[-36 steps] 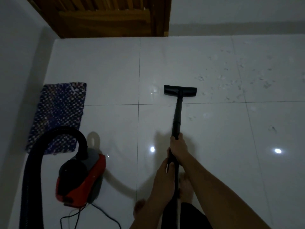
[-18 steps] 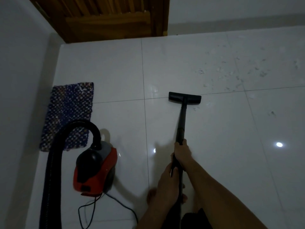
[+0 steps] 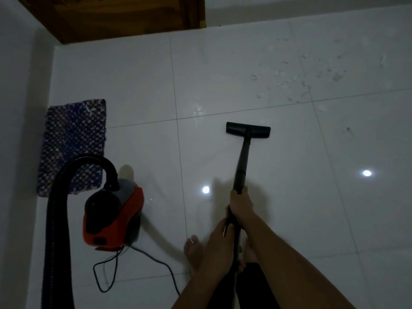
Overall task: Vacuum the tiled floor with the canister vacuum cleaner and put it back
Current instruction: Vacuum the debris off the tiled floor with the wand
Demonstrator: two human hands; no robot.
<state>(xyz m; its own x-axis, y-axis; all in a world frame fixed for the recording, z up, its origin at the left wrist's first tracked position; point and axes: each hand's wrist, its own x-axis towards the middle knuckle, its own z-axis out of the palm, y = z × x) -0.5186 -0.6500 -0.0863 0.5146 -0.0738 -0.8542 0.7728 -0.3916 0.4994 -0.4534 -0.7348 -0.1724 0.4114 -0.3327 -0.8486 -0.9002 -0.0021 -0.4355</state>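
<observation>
Both hands grip the black wand (image 3: 242,161) of the vacuum. My right hand (image 3: 240,206) is the upper one on the tube, my left hand (image 3: 219,246) wraps it lower, closer to my body. The flat black floor nozzle (image 3: 248,130) rests on the white tiled floor (image 3: 289,197) ahead of me. The red and black canister (image 3: 112,216) sits on the floor to my left, its ribbed black hose (image 3: 55,219) arching up and down the left edge. Scattered debris (image 3: 298,79) lies on the tiles beyond the nozzle, to the far right.
A blue patterned mat (image 3: 72,144) lies by the left wall (image 3: 17,130). A wooden door (image 3: 124,16) stands at the far end. The canister's black cord (image 3: 133,262) loops on the floor near my bare feet (image 3: 192,249).
The nozzle has been drawn back toward me, off the littered patch and across the tile joint. The canister now appears nearer the middle of the view as my head shifted.
</observation>
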